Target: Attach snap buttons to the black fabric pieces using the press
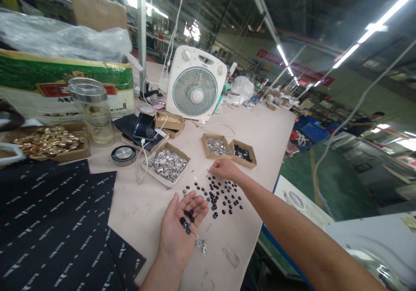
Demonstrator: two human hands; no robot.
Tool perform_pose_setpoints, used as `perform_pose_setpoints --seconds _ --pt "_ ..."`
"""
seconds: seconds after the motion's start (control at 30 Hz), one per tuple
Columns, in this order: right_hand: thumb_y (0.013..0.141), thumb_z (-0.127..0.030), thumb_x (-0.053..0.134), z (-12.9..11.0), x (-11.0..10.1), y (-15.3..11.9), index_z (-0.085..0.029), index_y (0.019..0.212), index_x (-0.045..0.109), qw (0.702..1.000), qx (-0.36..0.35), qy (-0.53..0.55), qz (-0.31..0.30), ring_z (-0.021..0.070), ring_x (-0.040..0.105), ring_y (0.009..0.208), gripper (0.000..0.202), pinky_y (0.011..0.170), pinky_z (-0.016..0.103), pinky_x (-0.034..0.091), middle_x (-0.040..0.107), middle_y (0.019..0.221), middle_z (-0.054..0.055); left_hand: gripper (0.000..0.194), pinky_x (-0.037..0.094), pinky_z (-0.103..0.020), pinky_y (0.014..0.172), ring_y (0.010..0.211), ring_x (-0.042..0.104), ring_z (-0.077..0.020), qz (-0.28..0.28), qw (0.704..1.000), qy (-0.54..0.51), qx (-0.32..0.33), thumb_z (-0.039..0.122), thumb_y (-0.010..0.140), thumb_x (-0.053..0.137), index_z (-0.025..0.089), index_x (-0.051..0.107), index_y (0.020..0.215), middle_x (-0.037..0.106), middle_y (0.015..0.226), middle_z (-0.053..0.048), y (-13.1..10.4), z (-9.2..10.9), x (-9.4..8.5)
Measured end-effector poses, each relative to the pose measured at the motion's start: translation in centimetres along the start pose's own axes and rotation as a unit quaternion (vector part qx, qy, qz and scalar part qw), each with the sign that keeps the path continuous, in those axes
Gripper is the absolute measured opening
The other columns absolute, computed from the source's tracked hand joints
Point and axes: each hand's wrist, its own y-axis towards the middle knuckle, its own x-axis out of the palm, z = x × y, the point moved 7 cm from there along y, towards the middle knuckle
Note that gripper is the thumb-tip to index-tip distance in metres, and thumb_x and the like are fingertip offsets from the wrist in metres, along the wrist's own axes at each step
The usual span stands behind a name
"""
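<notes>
My left hand [180, 226] is palm up and loosely cupped, with several black snap buttons [186, 220] lying in the palm and against the fingers. Farther out, my right hand [223, 169] is closed in a pinch just above the table. Its fingertips meet beside a few small silver pieces [196, 178]; whatever they hold is too small to make out. Under and in front of it, many black round button caps [216, 195] are scattered across the tabletop. A small heap of silver snap parts [201, 245] sits to the right of my left wrist.
Cardboard boxes hold silver parts [167, 165], more silver parts [216, 146] and black parts [242, 153]. A white fan [196, 85] stands behind. Left are a phone [144, 127], a glass jar [97, 117], gold parts [48, 141] and black printed fabric [48, 226]. The table edge runs along the right.
</notes>
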Motion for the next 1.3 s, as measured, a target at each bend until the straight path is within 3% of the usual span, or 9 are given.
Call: perform_pose_setpoints --seconds 0.13,0.27,0.57,0.83,1.1,1.3 --pt "0.080 -0.032 0.063 -1.3 -0.5 -1.0 -0.018 0.083 0.074 0.999 -0.043 -0.008 0.014 0.0143 0.063 0.072 0.018 0.061 0.021 0.041 0.072 0.081 0.002 0.036 0.056 -0.042 0.087 0.091 0.069 -0.0273 -0.013 1.000 0.002 0.001 0.038 0.089 0.056 0.007 0.066 0.104 0.069 0.095 -0.018 0.1 0.0 -0.1" --pt "0.078 -0.032 0.064 -2.8 -0.1 -1.7 -0.022 0.086 0.075 0.991 -0.100 -0.092 0.017 0.0151 0.061 0.074 0.017 0.061 0.022 0.039 0.072 0.084 0.001 0.037 0.056 -0.042 0.088 0.093 0.069 -0.0276 -0.013 1.000 0.005 0.003 0.038 0.089 0.056 0.007 0.065 0.105 0.069 0.096 -0.018 0.2 -0.1 -0.2" --pt "0.080 -0.029 0.058 -3.7 0.8 -1.3 -0.021 0.081 0.073 0.978 -0.092 -0.189 -0.005 0.0178 0.062 0.075 0.017 0.059 0.025 0.035 0.073 0.085 0.004 0.035 0.056 -0.043 0.086 0.091 0.069 -0.0269 -0.012 1.000 -0.003 0.002 0.039 0.089 0.055 0.008 0.066 0.103 0.070 0.094 -0.018 0.2 -0.1 -0.1" --pt "0.087 -0.024 0.051 -5.8 1.2 -2.2 -0.018 0.084 0.071 0.958 -0.154 -0.221 0.094 0.0180 0.059 0.081 0.021 0.073 0.026 0.036 0.070 0.089 0.007 0.037 0.054 -0.043 0.090 0.091 0.069 -0.0279 -0.021 1.000 -0.009 0.003 0.039 0.089 0.056 0.006 0.065 0.104 0.069 0.095 -0.018 0.2 -0.1 0.0" --pt "0.086 -0.027 0.057 -5.4 1.1 -3.5 -0.021 0.086 0.073 0.972 -0.156 -0.164 0.067 0.0146 0.057 0.074 0.017 0.066 0.025 0.034 0.070 0.089 0.003 0.036 0.055 -0.042 0.088 0.089 0.069 -0.0271 -0.013 1.000 -0.006 0.001 0.038 0.089 0.055 0.007 0.065 0.102 0.069 0.093 -0.017 0.1 0.0 0.3" --pt "0.086 -0.031 0.061 -6.8 1.1 -2.1 -0.023 0.097 0.073 0.975 -0.185 -0.091 0.084 0.0146 0.060 0.080 0.018 0.068 0.024 0.037 0.069 0.090 0.001 0.037 0.055 -0.042 0.089 0.091 0.069 -0.0279 -0.014 1.000 -0.005 0.002 0.039 0.089 0.055 0.006 0.064 0.104 0.069 0.094 -0.017 0.2 -0.1 -0.1"
